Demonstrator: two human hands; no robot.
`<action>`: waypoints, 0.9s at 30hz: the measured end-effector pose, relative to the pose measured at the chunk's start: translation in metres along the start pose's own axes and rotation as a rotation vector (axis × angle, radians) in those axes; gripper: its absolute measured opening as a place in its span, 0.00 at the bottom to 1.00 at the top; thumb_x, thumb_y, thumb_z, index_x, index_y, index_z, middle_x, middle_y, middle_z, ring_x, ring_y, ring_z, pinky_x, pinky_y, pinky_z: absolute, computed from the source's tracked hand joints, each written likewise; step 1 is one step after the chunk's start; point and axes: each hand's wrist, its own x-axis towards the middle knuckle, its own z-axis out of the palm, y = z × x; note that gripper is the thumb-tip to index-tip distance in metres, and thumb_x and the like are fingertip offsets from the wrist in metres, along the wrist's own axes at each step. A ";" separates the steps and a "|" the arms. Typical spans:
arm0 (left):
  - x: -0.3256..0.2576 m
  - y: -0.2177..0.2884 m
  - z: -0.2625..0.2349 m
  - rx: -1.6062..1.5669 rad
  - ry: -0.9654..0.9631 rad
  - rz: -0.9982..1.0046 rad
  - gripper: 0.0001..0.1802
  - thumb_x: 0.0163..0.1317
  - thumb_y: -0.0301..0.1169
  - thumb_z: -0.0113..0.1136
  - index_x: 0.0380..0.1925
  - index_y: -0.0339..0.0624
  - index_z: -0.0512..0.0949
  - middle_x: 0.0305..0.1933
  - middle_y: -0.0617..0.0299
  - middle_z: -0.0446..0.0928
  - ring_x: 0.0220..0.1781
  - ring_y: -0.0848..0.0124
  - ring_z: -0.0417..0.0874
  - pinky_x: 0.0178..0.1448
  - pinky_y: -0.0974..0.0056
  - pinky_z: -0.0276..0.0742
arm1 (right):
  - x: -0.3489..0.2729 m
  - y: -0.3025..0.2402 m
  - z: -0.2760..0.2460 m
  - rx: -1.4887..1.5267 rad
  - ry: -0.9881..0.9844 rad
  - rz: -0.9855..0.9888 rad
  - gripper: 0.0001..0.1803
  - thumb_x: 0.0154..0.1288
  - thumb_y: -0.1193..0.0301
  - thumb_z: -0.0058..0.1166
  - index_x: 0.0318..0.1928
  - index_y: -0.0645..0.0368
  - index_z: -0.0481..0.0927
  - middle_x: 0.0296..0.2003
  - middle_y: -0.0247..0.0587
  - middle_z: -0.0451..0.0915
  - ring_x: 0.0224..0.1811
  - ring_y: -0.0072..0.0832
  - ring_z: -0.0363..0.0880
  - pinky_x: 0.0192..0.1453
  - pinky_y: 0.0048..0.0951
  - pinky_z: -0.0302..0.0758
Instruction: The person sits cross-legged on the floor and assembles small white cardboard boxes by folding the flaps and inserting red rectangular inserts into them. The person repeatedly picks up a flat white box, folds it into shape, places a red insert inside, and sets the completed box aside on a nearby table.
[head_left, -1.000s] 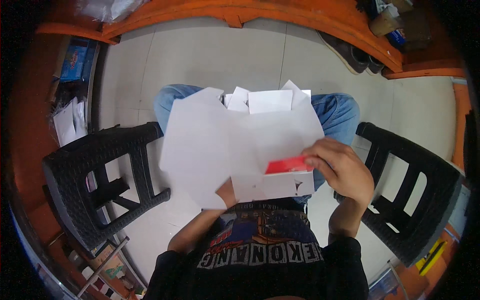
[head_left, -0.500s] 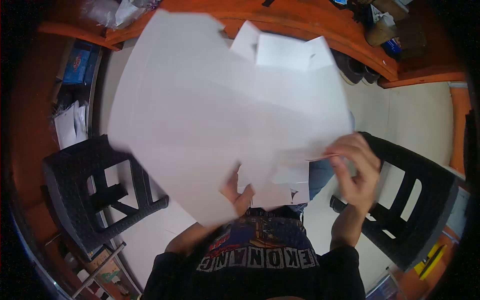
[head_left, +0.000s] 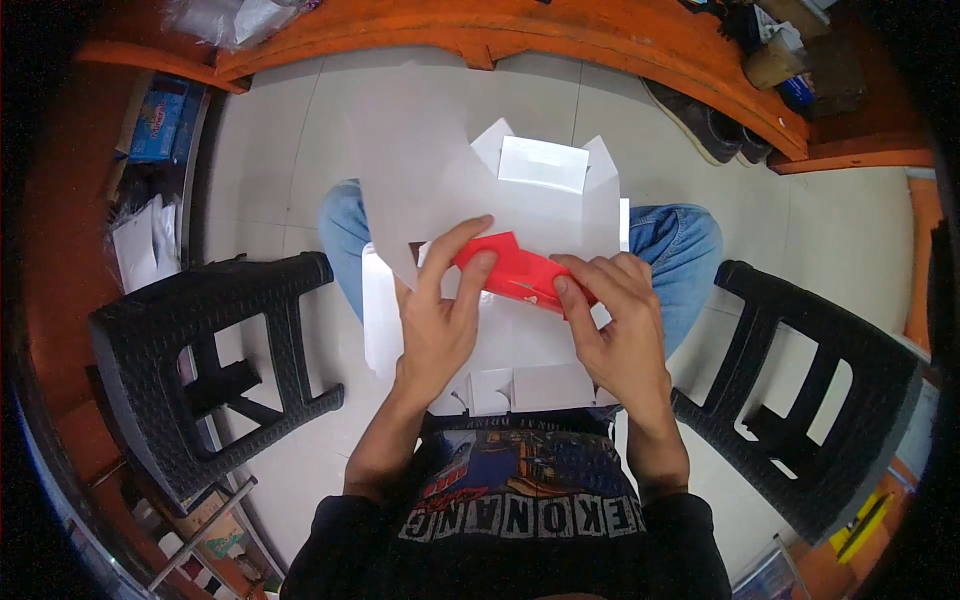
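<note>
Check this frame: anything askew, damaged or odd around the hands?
Nothing looks damaged or spilled. Both hands, left and right, pinch a red folded card over an unfolded white carton blank lying across the lap. Only oddities: a pair of dark shoes tucked against the orange wooden bench, and loose papers at far left.

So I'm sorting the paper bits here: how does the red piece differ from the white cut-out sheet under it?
The red piece is small and bright red; the white cut-out sheet is far larger and plain white. The red piece is pinched by the left hand and the right hand; the white sheet lies spread over the lap beneath them. The white sheet shows flaps and tabs at its edges; the red piece is a folded strip. Both look like thin paper or card.
</note>
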 end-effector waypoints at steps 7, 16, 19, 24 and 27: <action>0.008 0.000 0.007 0.151 -0.048 0.160 0.13 0.66 0.26 0.67 0.51 0.47 0.85 0.54 0.47 0.69 0.51 0.52 0.78 0.53 0.54 0.79 | 0.009 -0.001 0.000 -0.032 0.006 -0.034 0.10 0.64 0.77 0.64 0.46 0.63 0.87 0.29 0.42 0.80 0.33 0.36 0.72 0.50 0.36 0.68; 0.016 -0.021 0.006 -0.018 -0.255 0.078 0.14 0.68 0.28 0.65 0.53 0.52 0.86 0.51 0.46 0.66 0.47 0.53 0.79 0.49 0.54 0.81 | 0.014 0.015 -0.007 -0.015 -0.104 -0.143 0.13 0.63 0.75 0.66 0.48 0.63 0.88 0.31 0.41 0.82 0.38 0.35 0.75 0.60 0.38 0.67; 0.021 -0.016 0.003 -0.018 -0.286 0.049 0.14 0.69 0.28 0.64 0.53 0.53 0.86 0.49 0.48 0.65 0.47 0.53 0.78 0.50 0.55 0.80 | 0.014 0.016 -0.008 0.028 -0.106 -0.173 0.15 0.62 0.75 0.67 0.50 0.63 0.88 0.32 0.41 0.83 0.38 0.35 0.75 0.63 0.40 0.67; 0.029 -0.011 -0.003 0.202 -0.428 0.235 0.15 0.70 0.28 0.63 0.54 0.55 0.86 0.48 0.52 0.63 0.49 0.55 0.71 0.55 0.55 0.78 | 0.010 0.025 -0.010 0.023 -0.117 -0.199 0.20 0.59 0.76 0.67 0.54 0.57 0.86 0.40 0.41 0.86 0.46 0.38 0.80 0.67 0.44 0.66; 0.030 -0.002 -0.002 0.167 -0.431 0.207 0.17 0.67 0.27 0.64 0.55 0.56 0.86 0.49 0.52 0.63 0.50 0.55 0.69 0.58 0.54 0.77 | 0.011 0.024 -0.010 0.023 -0.096 -0.200 0.18 0.61 0.75 0.67 0.53 0.58 0.87 0.38 0.41 0.85 0.44 0.37 0.79 0.68 0.46 0.66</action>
